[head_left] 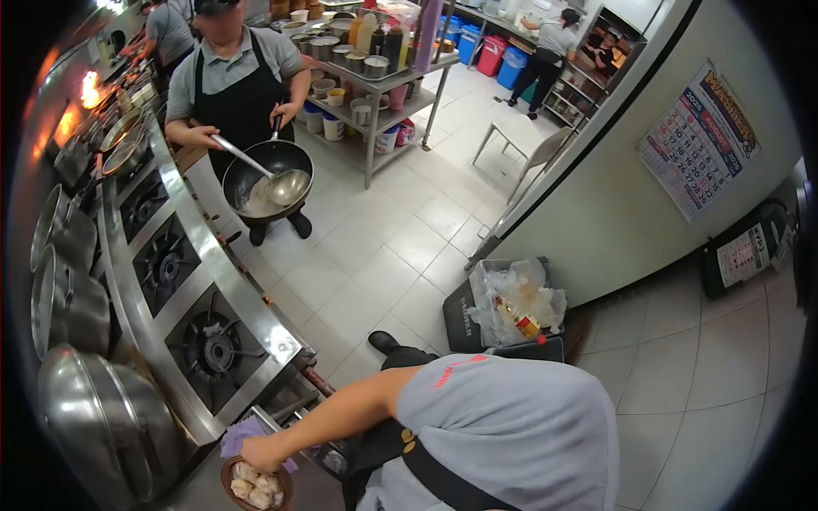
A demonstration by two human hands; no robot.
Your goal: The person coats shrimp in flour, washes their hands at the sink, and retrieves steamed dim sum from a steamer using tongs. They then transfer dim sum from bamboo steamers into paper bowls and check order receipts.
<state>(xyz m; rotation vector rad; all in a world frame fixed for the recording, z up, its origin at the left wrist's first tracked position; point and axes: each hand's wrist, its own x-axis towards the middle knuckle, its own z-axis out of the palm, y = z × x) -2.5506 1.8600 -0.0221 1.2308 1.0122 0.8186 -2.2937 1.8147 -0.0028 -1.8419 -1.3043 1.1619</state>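
Several pale lumps [256, 490] in a brown bowl [226, 479] on the steel bench [192, 492], right hand [261, 454] at its rim, fingertips hidden so cannot tell its grip, left hand out of view, purple cloth [237, 434] alongside, stove [285, 345] beyond, then a co-worker [234, 111] holding wok [294, 160] and ladle [290, 187].

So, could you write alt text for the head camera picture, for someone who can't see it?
A bare hand is at the rim of a round brown container of pale, dumpling-like pieces, with purple material beside it. Beyond, a person in a black apron stands beside a steel stove, holding a wok and a ladle.
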